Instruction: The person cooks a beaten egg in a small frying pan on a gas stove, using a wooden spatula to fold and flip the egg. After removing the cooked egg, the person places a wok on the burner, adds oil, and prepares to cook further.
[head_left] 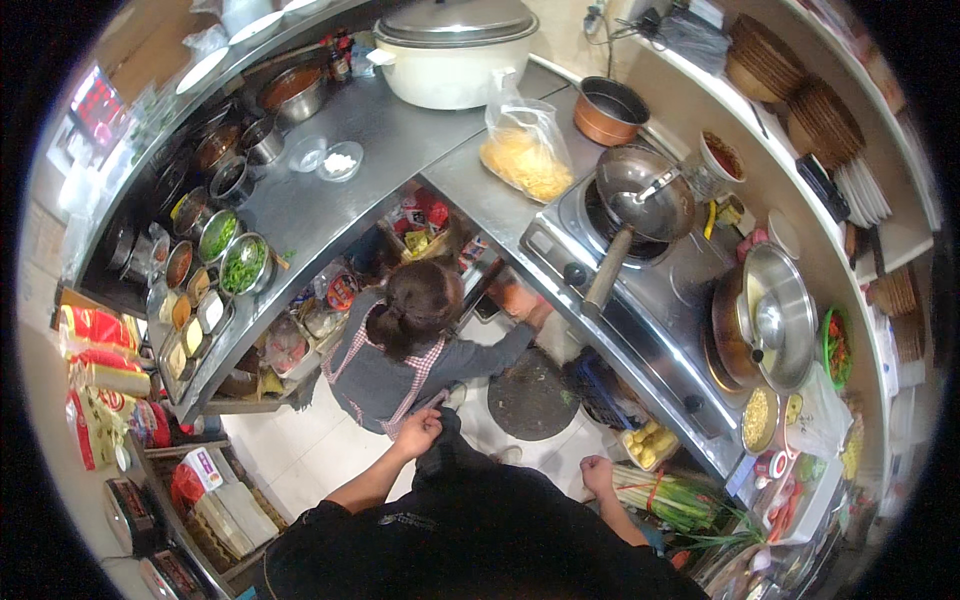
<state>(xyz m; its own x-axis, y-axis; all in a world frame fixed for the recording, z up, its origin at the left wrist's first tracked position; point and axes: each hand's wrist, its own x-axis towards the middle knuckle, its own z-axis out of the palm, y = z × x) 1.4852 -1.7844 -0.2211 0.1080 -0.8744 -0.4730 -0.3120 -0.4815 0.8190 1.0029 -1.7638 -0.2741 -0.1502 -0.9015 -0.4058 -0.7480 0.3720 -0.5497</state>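
My left hand (418,433) is in front of my body with its fingers curled closed; nothing shows in it. It is nearest to a co-worker (385,340) in a grey top and checked apron, who is low down in front of me. My right hand (597,476) hangs at my right side in a loose fist, and no object shows in it. Beside it lies a bundle of green onions (665,497) with a red tie. A box of yellowish potato-like pieces (650,445) is just beyond. The co-worker's arm reaches toward the cabinet under the stove counter.
A wok (640,190) sits on the gas stove (560,245), its handle jutting over the front edge. A steel pan (780,310) with a ladle is farther right. Seasoning bowls (245,262) line the left counter (330,220). A round dark block (533,393) stands on the floor.
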